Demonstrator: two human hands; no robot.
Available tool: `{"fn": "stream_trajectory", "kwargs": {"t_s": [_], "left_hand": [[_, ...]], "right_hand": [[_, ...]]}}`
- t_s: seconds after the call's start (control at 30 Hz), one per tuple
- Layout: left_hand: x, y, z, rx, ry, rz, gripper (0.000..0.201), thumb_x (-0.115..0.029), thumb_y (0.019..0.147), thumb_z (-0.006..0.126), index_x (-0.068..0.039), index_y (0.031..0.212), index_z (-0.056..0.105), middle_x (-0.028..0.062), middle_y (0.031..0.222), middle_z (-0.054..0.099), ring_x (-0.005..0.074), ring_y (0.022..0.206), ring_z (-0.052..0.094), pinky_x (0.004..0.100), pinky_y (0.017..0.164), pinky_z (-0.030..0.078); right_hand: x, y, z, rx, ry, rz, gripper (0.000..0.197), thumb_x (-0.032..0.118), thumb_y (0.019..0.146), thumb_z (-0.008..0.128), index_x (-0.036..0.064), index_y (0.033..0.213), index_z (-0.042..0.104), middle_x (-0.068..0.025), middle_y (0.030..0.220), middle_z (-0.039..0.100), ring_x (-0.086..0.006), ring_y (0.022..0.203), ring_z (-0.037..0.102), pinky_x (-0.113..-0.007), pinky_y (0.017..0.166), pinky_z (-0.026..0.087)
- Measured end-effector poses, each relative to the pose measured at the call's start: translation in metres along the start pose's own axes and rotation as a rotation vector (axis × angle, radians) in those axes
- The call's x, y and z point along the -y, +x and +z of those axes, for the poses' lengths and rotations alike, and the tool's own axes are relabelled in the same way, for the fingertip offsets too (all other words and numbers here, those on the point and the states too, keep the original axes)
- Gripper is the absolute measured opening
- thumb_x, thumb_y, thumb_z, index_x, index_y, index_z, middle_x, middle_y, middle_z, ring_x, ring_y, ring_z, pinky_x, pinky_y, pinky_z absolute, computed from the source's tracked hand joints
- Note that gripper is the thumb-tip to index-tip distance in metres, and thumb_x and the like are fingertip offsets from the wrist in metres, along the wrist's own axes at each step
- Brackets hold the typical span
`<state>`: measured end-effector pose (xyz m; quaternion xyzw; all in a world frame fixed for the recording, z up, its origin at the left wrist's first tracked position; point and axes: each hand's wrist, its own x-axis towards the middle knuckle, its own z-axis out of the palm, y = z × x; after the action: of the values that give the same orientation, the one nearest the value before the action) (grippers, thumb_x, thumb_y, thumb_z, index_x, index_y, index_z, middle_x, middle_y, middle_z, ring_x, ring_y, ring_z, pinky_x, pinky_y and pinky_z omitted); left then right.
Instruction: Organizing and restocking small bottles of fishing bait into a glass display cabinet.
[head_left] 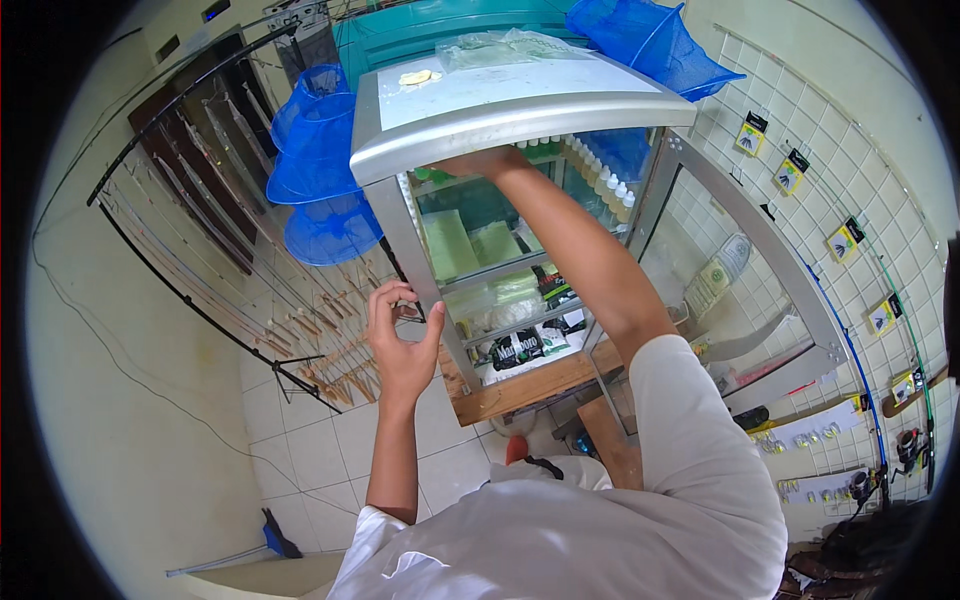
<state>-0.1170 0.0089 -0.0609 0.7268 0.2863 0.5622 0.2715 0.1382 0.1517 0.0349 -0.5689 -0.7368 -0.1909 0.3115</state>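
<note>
A display cabinet (520, 122) with a silver metal frame and glass sides stands in front of me. My right arm reaches into its upper part, and my right hand (478, 162) is partly behind the top edge, so its fingers are hidden. Small white-capped bottles (600, 175) line the upper shelf near that arm. Beside the cabinet's left front post is my left hand (400, 335), raised, with thumb and fingers apart and nothing between them. Below the arm, pale green packets (447, 243) rest on a shelf, and a black printed pack (516, 348) lies at the bottom.
The cabinet's glass door (745, 280) stands open on the right. Blue mesh nets (315, 180) hang on the left, beside a rack (180, 290) of rods. Clear plastic (505, 48) lies on top. Small packages (790, 172) and fishing rods hang from the right wall grid.
</note>
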Motion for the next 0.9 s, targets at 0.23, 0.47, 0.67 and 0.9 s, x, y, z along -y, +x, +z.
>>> {"fn": "stream_trajectory", "kwargs": {"t_s": [0.23, 0.47, 0.67, 0.9], "left_hand": [[0.018, 0.005, -0.001, 0.04, 0.006, 0.039, 0.025, -0.002, 0.082, 0.078, -0.001, 0.091, 0.055, 0.0099, 0.108, 0.054, 0.0163, 0.089, 0.054, 0.0295, 0.076, 0.049], [0.018, 0.007, -0.006, 0.091, 0.043, 0.024, 0.024, -0.001, 0.084, 0.077, -0.001, 0.09, 0.053, 0.0069, 0.107, 0.051, 0.0133, 0.089, 0.055, 0.0273, 0.08, 0.049], [0.014, 0.008, -0.008, 0.114, 0.056, -0.001, 0.025, -0.002, 0.084, 0.077, -0.001, 0.09, 0.053, 0.0076, 0.108, 0.051, 0.0142, 0.092, 0.056, 0.0274, 0.081, 0.05], [0.013, 0.008, -0.009, 0.118, 0.053, -0.016, 0.025, -0.001, 0.085, 0.077, -0.001, 0.089, 0.052, 0.008, 0.109, 0.051, 0.0149, 0.095, 0.058, 0.0279, 0.082, 0.051]], "right_hand": [[-0.002, 0.0, 0.026, -0.487, 0.262, -0.184, 0.047, 0.04, 0.088, 0.065, 0.0181, 0.13, 0.062, -0.0123, 0.137, 0.059, -0.0319, 0.131, 0.051, -0.044, 0.112, 0.039], [0.001, 0.002, 0.031, -0.414, 0.223, -0.174, 0.043, 0.036, 0.089, 0.064, 0.0165, 0.128, 0.063, -0.0125, 0.134, 0.061, -0.0324, 0.128, 0.053, -0.044, 0.11, 0.041], [0.001, -0.001, 0.032, -0.339, 0.176, -0.163, 0.038, 0.031, 0.091, 0.063, 0.015, 0.125, 0.064, -0.0128, 0.13, 0.063, -0.0329, 0.125, 0.056, -0.045, 0.108, 0.043], [-0.005, 0.001, 0.043, -0.49, -0.61, -0.263, 0.034, 0.023, 0.091, 0.06, 0.0132, 0.123, 0.065, -0.0137, 0.127, 0.064, -0.0339, 0.122, 0.057, -0.046, 0.106, 0.044]]}}
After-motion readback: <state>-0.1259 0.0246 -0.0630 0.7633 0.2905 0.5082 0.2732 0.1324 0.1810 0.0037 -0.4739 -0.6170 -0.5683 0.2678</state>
